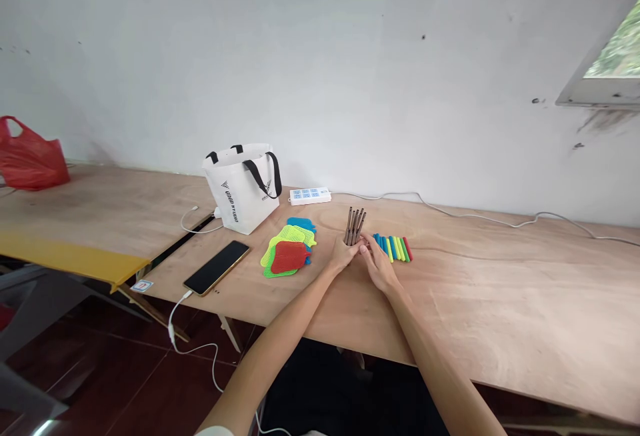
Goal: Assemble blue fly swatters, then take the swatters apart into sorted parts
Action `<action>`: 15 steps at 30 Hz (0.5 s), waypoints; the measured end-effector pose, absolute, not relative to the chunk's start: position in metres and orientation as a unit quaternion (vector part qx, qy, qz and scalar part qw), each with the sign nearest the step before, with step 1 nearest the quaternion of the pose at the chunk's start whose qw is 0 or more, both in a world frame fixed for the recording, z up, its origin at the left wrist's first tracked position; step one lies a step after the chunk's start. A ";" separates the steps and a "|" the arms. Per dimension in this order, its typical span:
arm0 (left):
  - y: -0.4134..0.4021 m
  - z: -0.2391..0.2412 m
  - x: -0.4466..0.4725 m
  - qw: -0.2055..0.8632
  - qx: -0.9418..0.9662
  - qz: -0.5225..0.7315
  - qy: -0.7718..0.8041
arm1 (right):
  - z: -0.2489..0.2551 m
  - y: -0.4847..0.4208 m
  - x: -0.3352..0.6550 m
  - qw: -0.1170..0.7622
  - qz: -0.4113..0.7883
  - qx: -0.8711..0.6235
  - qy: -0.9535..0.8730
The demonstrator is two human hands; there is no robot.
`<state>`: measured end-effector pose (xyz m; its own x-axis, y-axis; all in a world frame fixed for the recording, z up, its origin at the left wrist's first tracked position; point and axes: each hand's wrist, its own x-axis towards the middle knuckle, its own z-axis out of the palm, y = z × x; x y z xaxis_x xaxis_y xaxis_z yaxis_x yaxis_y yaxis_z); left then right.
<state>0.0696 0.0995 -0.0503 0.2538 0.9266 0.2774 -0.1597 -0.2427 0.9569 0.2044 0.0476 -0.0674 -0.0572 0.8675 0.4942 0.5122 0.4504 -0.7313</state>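
A bundle of several dark metal telescopic rods (355,223) stands nearly upright above the wooden table, its tips fanned slightly apart. My left hand (343,253) is closed around the lower part of the bundle. From the other side my right hand (379,263) meets it, fingers curled against the rods' base. Both hands partly hide the lower ends. Just behind my right hand lies a row of coloured handle tubes (397,248) in blue, yellow, green and red. Left of my hands, mesh fly swatter heads (291,257) in red, green, yellow and blue lie overlapping in a loose pile.
A black-screened phone (217,268) with a charging cable lies near the table's (500,296) left front edge. Behind it stands a white tote bag (243,189). A power strip (310,196) sits by the wall, its cord running right. A red plastic bag (33,159) rests far left.
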 end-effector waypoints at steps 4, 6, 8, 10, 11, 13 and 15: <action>0.100 -0.048 0.068 0.529 0.604 0.507 0.314 | -0.067 0.048 0.204 0.476 0.194 -0.499 -0.697; 0.100 -0.047 0.067 0.532 0.605 0.504 0.311 | -0.066 0.047 0.204 0.476 0.195 -0.503 -0.695; 0.101 -0.046 0.067 0.531 0.604 0.506 0.311 | -0.064 0.047 0.204 0.474 0.200 -0.503 -0.695; 0.102 -0.046 0.067 0.529 0.603 0.510 0.311 | -0.063 0.046 0.204 0.473 0.204 -0.499 -0.697; 0.103 -0.046 0.067 0.529 0.603 0.510 0.311 | -0.063 0.046 0.204 0.474 0.204 -0.499 -0.697; 0.103 -0.046 0.067 0.530 0.604 0.508 0.310 | -0.063 0.046 0.204 0.474 0.202 -0.504 -0.693; 0.103 -0.046 0.067 0.532 0.606 0.506 0.306 | -0.063 0.045 0.204 0.473 0.198 -0.509 -0.691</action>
<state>0.0667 0.1034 -0.0461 0.3011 0.9092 0.2875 -0.1672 -0.2465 0.9546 0.2038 0.0455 -0.0627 -0.0330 0.8915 0.4518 0.5163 0.4022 -0.7561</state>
